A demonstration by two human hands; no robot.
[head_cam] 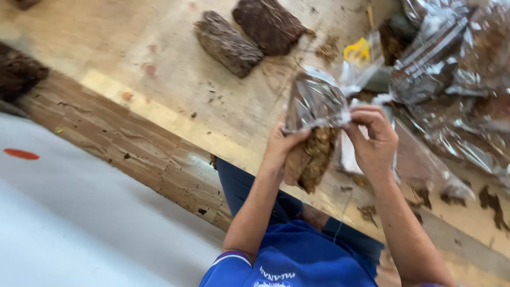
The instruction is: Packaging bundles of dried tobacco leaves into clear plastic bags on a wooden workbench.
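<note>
Left hand [280, 142] curled around a brown bundle of dried leaves [309, 157], thumb pressed across the front, fingers hidden behind so couldn't tell exactly how tight. Right hand [373, 139] mostly closed, fingertips pinching the edge of a clear plastic bag [315, 101] right where it met the top of the bundle. Bag half over the bundle, upper part sheathed, lower part sticking out bare, all of it held up just above the near edge of the wooden table [175, 90]. Bundle looked flaky and crumbly, ragged at the bottom, tan to rusty brown. Plastic crinkly and shiny, catching a lot of glare. Two more leaf bundles [249, 34] lying side by side further up the table, well apart from the hands, oblong and rough like bark, one greyish, one darker brown. Big heap of already bagged bundles [457, 69] off to the right, glossy and wrinkled, just beyond the right hand. Something small and yellow [357, 51] showing through plastic near the heap, too blurry to make out. Table pale, scuffed, dusted with leaf crumbs, front edge a darker worn wood. Blue shirt [297, 260] at the bottom of the view.
</note>
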